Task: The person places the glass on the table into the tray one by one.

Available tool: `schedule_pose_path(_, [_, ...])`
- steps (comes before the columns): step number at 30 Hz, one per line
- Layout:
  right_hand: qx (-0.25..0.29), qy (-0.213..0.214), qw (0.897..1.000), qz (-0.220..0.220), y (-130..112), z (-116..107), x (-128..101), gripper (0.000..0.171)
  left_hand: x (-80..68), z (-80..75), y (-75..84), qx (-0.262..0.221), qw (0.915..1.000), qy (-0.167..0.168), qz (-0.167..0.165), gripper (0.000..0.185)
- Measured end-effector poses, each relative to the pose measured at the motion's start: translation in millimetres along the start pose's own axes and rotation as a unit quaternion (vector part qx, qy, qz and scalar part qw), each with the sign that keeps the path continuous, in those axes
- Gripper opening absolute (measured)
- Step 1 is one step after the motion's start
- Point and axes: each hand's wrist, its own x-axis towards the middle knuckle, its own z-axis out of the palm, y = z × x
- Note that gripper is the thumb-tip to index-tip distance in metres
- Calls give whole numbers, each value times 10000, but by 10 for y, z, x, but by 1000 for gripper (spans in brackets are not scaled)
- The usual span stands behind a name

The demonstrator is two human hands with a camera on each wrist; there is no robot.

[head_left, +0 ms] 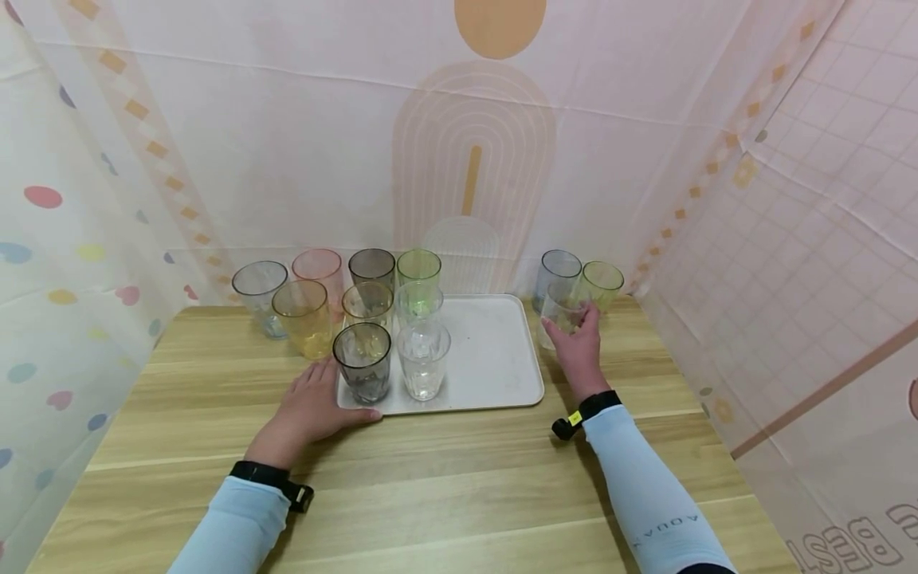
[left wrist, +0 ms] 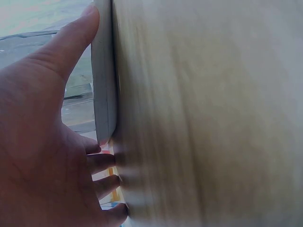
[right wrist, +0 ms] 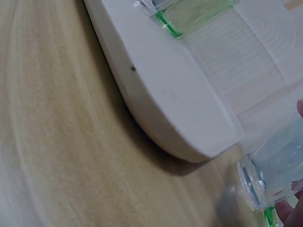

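My left hand (head_left: pixel 313 402) rests at the near left corner of a white tray (head_left: pixel 495 355). Its thumb lies along the tray's front edge, and the other fingers spread on the table beside it. To the right of the tray, my right hand (head_left: pixel 579 347) grips a clear glass (head_left: pixel 555 319) between thumb and fingers. That glass stands upright in front of a blue glass (head_left: pixel 561 265) and a green glass (head_left: pixel 604 279). On the tray's left half are a grey glass (head_left: pixel 362 371), a clear glass (head_left: pixel 423 371), a yellow glass (head_left: pixel 368 307) and others behind.
Left of the tray stand an amber glass (head_left: pixel 301 315), a pale blue glass (head_left: pixel 260 287) and a pink glass (head_left: pixel 319 267). A patterned curtain (head_left: pixel 323 159) hangs close behind the wooden table (head_left: pixel 459 494) and along both sides.
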Motion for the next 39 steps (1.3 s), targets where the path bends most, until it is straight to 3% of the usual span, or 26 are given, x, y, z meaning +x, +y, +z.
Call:
schedule_pose_path(10, [378,-427,9982,-183,-177,179,-19,83,10,0,3,-30,10000,3,15,152])
schedule_pose_path(18, [191,-799,9966,8,-277,602,46,87,-6,-23,18,36,10000,48,35,150])
schedule_pose_path(28, [-88,-1463,9887,-324,-462,1135,101,81,-23,-26,24,-1,10000,27,3,150])
schedule_pose_path(39, [-399,-1632,9853,-309,-597,1432,184,83,-30,-22,32,7,10000,46,-15,150])
